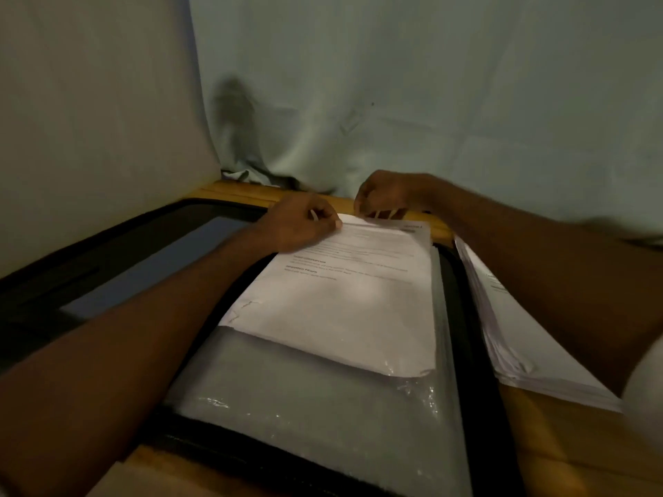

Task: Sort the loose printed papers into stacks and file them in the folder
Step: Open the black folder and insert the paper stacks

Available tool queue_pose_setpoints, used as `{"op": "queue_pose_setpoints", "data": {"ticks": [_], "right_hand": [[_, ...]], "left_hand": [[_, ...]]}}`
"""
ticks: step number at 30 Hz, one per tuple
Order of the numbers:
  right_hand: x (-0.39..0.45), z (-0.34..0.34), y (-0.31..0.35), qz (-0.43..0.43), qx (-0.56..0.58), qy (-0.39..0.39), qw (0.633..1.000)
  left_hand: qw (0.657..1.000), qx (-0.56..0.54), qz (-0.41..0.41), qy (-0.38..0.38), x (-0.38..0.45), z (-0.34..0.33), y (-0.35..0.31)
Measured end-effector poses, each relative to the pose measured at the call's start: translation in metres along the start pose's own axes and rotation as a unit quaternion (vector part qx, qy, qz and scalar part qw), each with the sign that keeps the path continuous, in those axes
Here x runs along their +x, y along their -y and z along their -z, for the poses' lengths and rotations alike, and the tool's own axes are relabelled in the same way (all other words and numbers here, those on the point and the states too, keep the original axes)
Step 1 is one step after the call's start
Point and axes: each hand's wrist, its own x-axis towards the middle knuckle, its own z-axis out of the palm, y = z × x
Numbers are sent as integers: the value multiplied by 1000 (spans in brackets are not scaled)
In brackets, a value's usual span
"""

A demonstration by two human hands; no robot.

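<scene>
Both hands pinch the far edge of the paper [344,299], the left hand [297,224] and right hand [391,195] with curled fingers, half in the folder [462,317] sleeve [305,396]; pushing crooked could crumple its torn corner.

The printed sheet [344,299] carries two bold headings just below the left hand's fingers [323,218]; the lower seems to read "REQUIRED PROPS", the upper is too blurred to make out. The smaller lines cannot be read.
</scene>
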Motion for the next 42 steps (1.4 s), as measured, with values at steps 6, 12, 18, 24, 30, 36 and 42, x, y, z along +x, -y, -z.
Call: {"op": "queue_pose_setpoints", "data": {"ticks": [6, 12, 18, 24, 30, 36, 42], "right_hand": [[-5, -6, -32, 28, 0, -41, 999], [-18, 5, -45, 39, 61, -68, 995], [-14, 6, -41, 10, 38, -29, 999], [-12, 16, -41, -5, 111, -44, 993], [-12, 18, -40, -81, 73, -19, 994], [-9, 17, -49, -78, 185, -73, 977], [-3, 17, -49, -103, 200, 10, 974]], "left_hand": [[996, 39, -20, 82, 17, -14, -41], [994, 57, -25, 88, 34, -20, -39], [999, 40, -24, -9, 27, -25, -30], [998, -18, -35, -53, 30, -10, -27], [997, -40, -48, -51, 25, -9, -23], [997, -51, -47, 19, 26, -10, -17], [999, -28, 10, -11, 27, 11, 10]]}}
